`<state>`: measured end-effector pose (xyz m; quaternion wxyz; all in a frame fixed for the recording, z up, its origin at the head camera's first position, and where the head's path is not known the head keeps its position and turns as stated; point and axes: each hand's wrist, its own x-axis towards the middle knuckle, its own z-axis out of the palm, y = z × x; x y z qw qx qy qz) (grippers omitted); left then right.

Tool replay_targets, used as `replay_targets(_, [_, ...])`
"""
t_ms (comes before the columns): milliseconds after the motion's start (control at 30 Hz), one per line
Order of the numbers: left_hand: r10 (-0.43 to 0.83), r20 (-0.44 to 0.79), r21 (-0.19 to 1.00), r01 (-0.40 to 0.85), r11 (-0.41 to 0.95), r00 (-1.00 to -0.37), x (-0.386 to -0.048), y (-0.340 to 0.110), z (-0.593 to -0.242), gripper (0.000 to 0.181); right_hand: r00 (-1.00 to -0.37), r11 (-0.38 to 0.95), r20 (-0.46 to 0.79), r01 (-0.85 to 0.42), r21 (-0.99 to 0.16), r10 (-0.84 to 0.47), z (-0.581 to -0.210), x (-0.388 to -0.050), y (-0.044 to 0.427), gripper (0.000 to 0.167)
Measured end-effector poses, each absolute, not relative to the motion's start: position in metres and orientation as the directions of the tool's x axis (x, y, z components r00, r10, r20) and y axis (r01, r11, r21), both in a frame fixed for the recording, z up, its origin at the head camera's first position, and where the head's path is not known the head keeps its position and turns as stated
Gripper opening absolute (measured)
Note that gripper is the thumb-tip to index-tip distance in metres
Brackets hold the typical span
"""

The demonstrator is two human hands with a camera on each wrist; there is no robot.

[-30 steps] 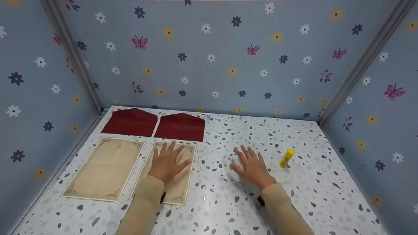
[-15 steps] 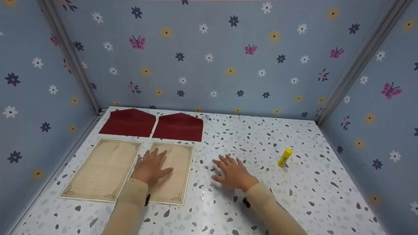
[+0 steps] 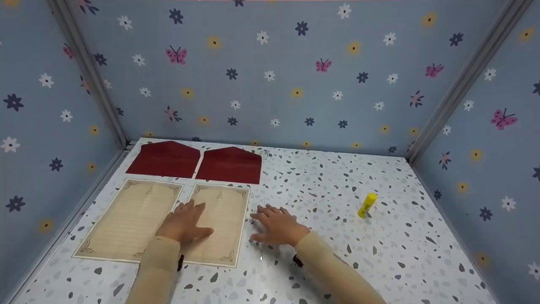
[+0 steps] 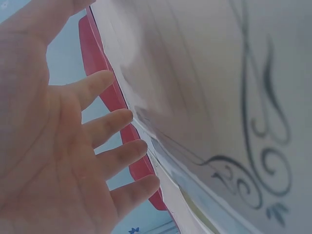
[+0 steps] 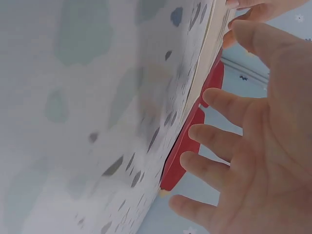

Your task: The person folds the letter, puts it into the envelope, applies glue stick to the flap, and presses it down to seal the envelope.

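Both hands have just moved to the left. The left hand point(image 3: 185, 221) is now over the left edge of the right paper point(image 3: 225, 228), and the right hand point(image 3: 278, 226) has gone away from the yellow glue stick point(image 3: 367, 205) to just beside that paper. The fingers of both hands are apart and hold nothing; I can't tell if the left fingertips touch the paper. So nothing is picked up yet. The left paper point(image 3: 126, 219) lies flat next to the right one on the counter point(image 3: 405, 253), with two red envelopes point(image 3: 230, 166) behind them, all in their same spots.
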<state>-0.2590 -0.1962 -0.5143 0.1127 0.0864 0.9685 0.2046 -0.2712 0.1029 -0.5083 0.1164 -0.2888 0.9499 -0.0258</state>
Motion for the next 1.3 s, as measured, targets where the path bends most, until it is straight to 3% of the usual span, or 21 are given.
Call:
replay_targets(433, [0.221,-0.194,0.423,0.121,0.898,-0.956,-0.256,-0.200,-0.512,0.088,-0.751,0.778,-0.216,-0.620,-0.096,-0.625,-0.515,-0.273,0.069,0.073])
replay_targets(1300, [0.228,-0.192,0.408,0.134,0.903,-0.955,-0.252,-0.186,-0.520,0.085,-0.753,0.780,-0.229,-0.623,-0.055,-0.617,-0.520,-0.271,0.071,0.066])
